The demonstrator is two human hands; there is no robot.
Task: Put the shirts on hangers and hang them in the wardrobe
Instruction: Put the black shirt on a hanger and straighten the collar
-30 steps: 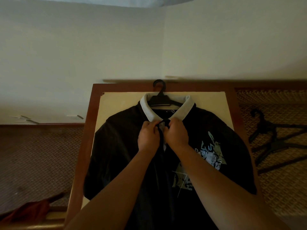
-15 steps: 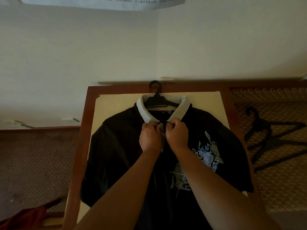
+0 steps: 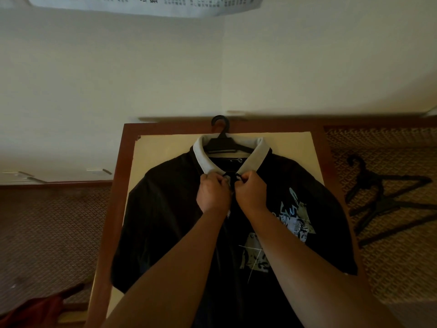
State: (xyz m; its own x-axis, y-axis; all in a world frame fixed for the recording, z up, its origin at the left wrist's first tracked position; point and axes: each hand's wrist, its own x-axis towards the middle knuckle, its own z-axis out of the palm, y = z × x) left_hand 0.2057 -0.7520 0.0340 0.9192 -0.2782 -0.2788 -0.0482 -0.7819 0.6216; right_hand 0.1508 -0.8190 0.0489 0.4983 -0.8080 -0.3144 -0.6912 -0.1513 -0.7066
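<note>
Shirt: black shirt [image 3: 170, 216] lies flat mid-frame, hanger [image 3: 221, 144] inside its collar
Hands: left hand [image 3: 214, 194] and right hand [image 3: 250, 192] both pinch the placket
Risk: tugging could shift the hanger off-centre

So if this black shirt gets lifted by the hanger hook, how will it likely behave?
The black shirt will probably hang limp: its sleeves lie flat and draped over the board's edges. The hanger inside the collar looks rigid, so the shoulders should keep shape. Both hands pinch the placket at the collar; if it is fastened there, slipping off seems less likely.
</note>
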